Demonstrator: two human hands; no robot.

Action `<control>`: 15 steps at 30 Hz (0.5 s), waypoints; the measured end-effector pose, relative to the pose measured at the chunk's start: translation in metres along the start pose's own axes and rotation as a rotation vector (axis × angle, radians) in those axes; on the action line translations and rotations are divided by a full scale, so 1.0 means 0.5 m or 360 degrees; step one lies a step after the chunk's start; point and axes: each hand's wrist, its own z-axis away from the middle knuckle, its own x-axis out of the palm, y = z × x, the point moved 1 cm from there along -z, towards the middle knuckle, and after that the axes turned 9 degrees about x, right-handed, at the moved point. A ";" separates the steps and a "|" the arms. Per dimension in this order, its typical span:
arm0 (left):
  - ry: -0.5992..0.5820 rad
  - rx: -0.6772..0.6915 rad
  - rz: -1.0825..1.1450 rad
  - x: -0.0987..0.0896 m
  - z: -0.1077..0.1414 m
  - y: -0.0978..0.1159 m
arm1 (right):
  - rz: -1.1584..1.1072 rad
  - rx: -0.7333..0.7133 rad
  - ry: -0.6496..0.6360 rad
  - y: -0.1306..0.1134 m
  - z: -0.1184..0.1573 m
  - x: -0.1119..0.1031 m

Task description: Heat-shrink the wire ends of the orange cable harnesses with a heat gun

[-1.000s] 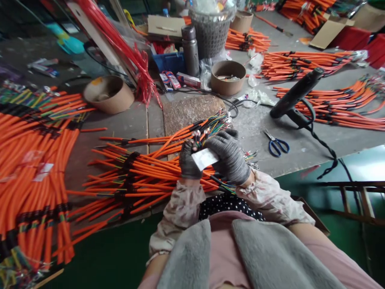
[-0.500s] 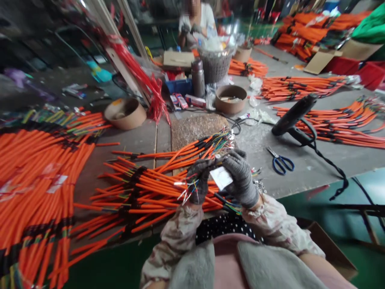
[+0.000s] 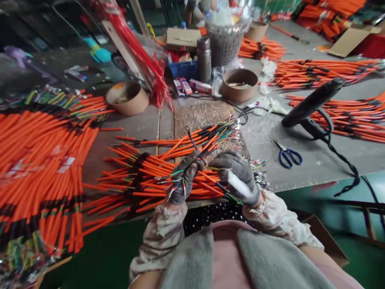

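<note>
Both my hands wear grey gloves. My left hand (image 3: 184,178) is closed round a cluster of thin coloured wires (image 3: 177,173), whose loose ends stick out on its left. A dark lead (image 3: 191,139) with a ring-shaped end rises above that hand. With its fingertips, my right hand (image 3: 236,164) pinches a yellowish wire (image 3: 214,168) that runs across between the hands. A blurred white flat piece (image 3: 239,185), perhaps paper, lies against the right palm. Beneath both hands spread orange cables (image 3: 162,176) with black sleeves and bare coloured wire ends.
Blue-handled scissors (image 3: 287,155) and a black heat-gun-like tool (image 3: 313,103) lie to the right. Beyond the worn board (image 3: 198,114) are a round tub (image 3: 240,85), a flask (image 3: 204,60) and a basket (image 3: 225,44). Cable heaps (image 3: 45,160) cover the left side. Another person (image 3: 195,16) is across the table.
My hands have moved apart, exposing the yellowish wire and the dark lead between them. The white piece has turned and slid back into my right palm. The view has tipped downward.
</note>
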 end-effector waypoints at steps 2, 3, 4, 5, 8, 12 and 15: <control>0.0084 -0.0023 -0.0045 -0.006 0.010 0.008 | -0.0331 0.0316 0.0041 0.002 0.002 0.011; 0.0114 0.0013 -0.0072 -0.008 0.012 0.012 | -0.0492 0.0489 0.0079 0.009 0.004 0.018; 0.0118 0.0067 -0.0078 -0.008 0.012 0.016 | -0.0636 0.0648 0.0103 0.016 0.005 0.026; 0.0089 0.0121 -0.0058 -0.008 0.010 0.019 | -0.0760 0.0785 0.0099 0.023 0.006 0.034; -0.0065 0.0241 0.0091 -0.004 0.002 0.025 | -0.1006 0.1013 -0.0002 0.034 0.002 0.053; -0.0089 0.0292 0.0124 0.002 0.003 0.023 | -0.0956 0.0882 -0.0005 0.027 -0.008 0.058; -0.0058 0.0276 0.0211 0.002 0.006 0.019 | -0.0795 0.0739 0.0020 0.027 -0.008 0.051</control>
